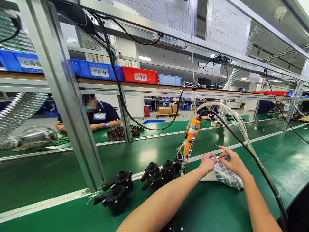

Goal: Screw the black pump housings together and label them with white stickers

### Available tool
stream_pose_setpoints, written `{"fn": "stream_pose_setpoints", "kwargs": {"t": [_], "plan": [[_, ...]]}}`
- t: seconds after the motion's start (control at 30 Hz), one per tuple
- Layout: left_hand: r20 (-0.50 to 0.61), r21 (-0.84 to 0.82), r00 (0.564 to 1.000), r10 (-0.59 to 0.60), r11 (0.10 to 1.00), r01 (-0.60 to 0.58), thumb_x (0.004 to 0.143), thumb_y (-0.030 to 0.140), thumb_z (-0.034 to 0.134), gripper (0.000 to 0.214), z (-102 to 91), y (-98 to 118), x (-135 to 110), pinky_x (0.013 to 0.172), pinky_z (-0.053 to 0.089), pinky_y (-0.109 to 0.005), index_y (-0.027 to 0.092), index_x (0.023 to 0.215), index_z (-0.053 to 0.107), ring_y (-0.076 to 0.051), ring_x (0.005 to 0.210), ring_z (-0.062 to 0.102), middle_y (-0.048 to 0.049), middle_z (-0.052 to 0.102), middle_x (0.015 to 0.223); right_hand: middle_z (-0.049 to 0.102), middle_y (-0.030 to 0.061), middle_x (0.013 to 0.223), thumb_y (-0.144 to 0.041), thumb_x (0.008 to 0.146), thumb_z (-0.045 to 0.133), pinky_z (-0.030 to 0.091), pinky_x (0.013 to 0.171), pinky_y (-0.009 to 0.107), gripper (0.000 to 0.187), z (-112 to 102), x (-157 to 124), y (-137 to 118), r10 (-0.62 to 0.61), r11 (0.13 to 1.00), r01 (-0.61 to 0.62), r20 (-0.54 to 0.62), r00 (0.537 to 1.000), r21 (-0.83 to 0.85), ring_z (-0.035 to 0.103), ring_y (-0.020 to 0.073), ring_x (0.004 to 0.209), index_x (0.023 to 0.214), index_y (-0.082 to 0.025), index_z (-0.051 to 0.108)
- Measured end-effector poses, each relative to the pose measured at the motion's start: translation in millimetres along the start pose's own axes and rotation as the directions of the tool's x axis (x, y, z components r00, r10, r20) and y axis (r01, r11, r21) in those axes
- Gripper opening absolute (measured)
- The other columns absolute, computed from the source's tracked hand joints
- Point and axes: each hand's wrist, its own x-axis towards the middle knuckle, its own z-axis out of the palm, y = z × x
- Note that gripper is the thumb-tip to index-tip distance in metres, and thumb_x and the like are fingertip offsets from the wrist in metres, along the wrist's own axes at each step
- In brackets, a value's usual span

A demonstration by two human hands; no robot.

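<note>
A translucent silvery bag with a grid pattern (228,175) rests on the green bench. My left hand (207,164) is closed, pinching the bag's upper edge. My right hand (234,163) is at the same edge, close to the left, its thumb and a finger pinched on the bag and its index finger sticking out. A thin sliver shows by that fingertip, too small to name. Left of my hands hangs an orange power screwdriver (192,135), tip down. Whatever is inside the bag cannot be made out.
Several black pump-like housings (117,196) stand on the bench to the left. A metal post (72,96) rises there. Cables and pale tubes (243,129) arch over on the right. Blue bins and a red bin (140,75) line the shelf. A co-worker (103,112) sits opposite.
</note>
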Motion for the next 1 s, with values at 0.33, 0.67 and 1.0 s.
{"fn": "stream_pose_setpoints", "kwargs": {"t": [0.33,0.67,1.0], "plan": [[0.068,0.093,0.996,0.052,0.994,-0.058,0.072,0.02,0.084,0.057,-1.6,1,-4,0.065,0.04,-0.027,0.015,0.124,0.062,-0.015,0.063,0.051,0.0074,0.052,0.066,0.047,0.011,0.151,-0.023,0.087,0.061,0.063,0.094,0.04,0.089,17,1,2,0.042,0.973,-0.051,0.045,0.998,0.227,0.056,0.0246,0.131,0.165,-0.036,0.019],[0.067,0.213,0.997,-0.027,0.977,0.012,0.066,0.022,0.087,0.085,-3.1,14,-7,0.089,0.05,-0.038,0.013,0.142,0.05,-0.032,0.104,0.068,-0.0152,0.072,0.111,0.039,0.0109,0.157,-0.02,0.086,0.061,0.065,0.084,0.038,0.091,31,-3,-27,0.034,0.973,-0.039,0.025,0.999,0.228,0.056,0.0259,0.127,0.165,-0.04,0.019],[0.571,0.447,0.82,0.038,0.823,-0.35,0.074,0.061,0.081,0.064,-149.7,69,-113,0.087,0.054,-0.043,0.026,0.127,0.073,-0.037,0.104,0.073,-0.0121,0.077,0.118,0.05,0.018,0.143,-0.031,0.08,0.082,0.066,0.073,0.04,0.074,30,-2,-25,-0.03,0.996,0.077,-0.72,0.694,0.033,0.069,0.0273,0.107,0.146,-0.022,0.052]]}}
